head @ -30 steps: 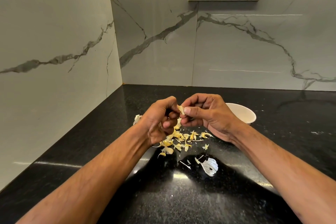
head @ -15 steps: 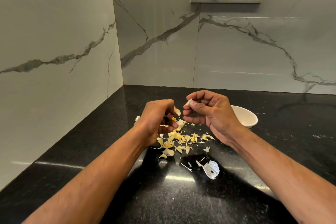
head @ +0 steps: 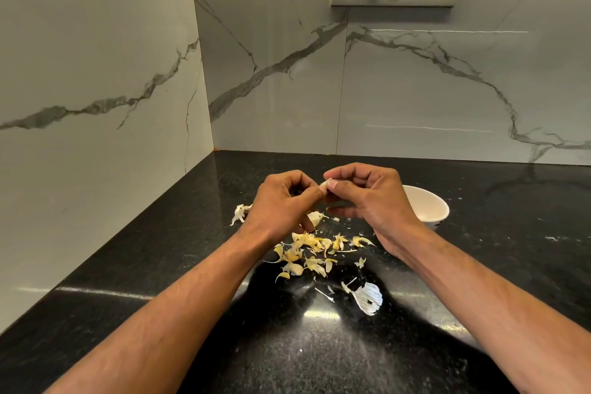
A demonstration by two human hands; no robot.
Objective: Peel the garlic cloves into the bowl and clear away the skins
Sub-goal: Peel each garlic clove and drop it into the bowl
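Step in hand: peeling a single clove, held in the air above the black counter (head: 134, 265)

Right hand (head: 374, 201): fingers curled, thumb and forefinger pinching a pale garlic clove (head: 325, 184) at its tip; only a small part of the clove shows between the fingertips
Left hand (head: 281, 201): fingers curled inward, fingertips meeting the clove from the other side; it seems to be pinching at the skin, though what exactly it grips is hidden behind the knuckles

White bowl (head: 431, 208): on the counter just behind the right wrist, partly hidden by it; contents not visible from this angle
Loose skins (head: 307, 249): yellowish scatter on the counter directly beneath the hands; one larger white papery piece (head: 367, 297) lies nearer the camera, another white scrap (head: 240, 213) left of the left hand

Judgement: task is midway; skins not yet cleared. Whether unpeeled cloves remain cannot be told

Next move calls for: stripping off the remaining skin, letting it fall on the pile, then carrying the bare clove rightward to the bowl. Clove is small and slick once bare, so the pinch needs to stay firm
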